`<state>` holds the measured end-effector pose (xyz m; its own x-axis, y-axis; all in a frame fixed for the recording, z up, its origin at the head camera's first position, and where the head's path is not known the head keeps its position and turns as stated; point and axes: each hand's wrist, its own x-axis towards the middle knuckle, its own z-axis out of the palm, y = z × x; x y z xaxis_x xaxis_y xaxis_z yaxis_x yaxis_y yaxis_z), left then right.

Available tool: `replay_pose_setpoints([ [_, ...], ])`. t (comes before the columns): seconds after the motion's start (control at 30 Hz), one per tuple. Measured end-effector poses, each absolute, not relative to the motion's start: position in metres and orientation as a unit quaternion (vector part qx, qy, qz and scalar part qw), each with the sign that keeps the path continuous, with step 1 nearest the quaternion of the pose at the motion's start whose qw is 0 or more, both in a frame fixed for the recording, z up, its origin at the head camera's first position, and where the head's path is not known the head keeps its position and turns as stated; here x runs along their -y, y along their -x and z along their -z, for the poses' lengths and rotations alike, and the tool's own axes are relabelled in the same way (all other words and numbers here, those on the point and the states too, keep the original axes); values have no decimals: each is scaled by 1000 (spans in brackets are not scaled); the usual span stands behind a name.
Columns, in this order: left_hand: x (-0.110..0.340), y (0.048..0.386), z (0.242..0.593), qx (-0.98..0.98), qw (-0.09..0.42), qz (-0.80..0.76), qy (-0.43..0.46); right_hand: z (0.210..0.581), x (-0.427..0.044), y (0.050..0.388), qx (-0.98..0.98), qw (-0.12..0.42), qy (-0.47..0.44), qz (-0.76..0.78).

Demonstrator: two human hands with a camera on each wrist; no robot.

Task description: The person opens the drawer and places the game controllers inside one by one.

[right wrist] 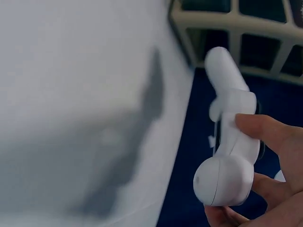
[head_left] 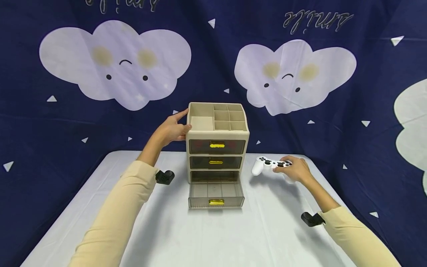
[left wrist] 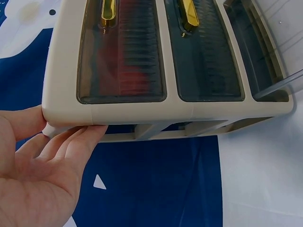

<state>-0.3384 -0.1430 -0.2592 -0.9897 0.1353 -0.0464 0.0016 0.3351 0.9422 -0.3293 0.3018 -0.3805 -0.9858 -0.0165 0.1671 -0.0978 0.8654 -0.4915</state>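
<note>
A cream desktop drawer organizer stands upright on the table, with an open-topped compartment section above three smoky clear drawers with gold handles. Its bottom drawer is pulled out, and nothing shows inside its divided space. My left hand holds the organizer's upper left side, the thumb at the top edge and the fingers against the side wall. To the right, my right hand grips a white game controller above the tabletop. In the right wrist view, thumb and fingers pinch the controller by its body.
The white-covered table carries the organizer near its back edge. Behind hangs a dark blue cloth printed with clouds and white triangles. Something reddish shows dimly through the top drawer.
</note>
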Motion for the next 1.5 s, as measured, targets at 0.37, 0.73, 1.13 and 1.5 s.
replay_pose_setpoints([
  [0.37, 143, 339, 259, -811, 61, -581, -43, 352, -285, 315, 966, 34, -73, -245],
  [0.73, 144, 338, 258, -813, 64, -577, -46, 332, -263, 300, 966, -7, -123, -227],
  [1.13, 142, 338, 257, -817, 62, -572, -38, 327, -237, 293, 957, -30, -155, -243],
  [1.5, 143, 338, 259, -816, 61, -573, -44, 337, -204, 293, 954, -5, -165, -251],
])
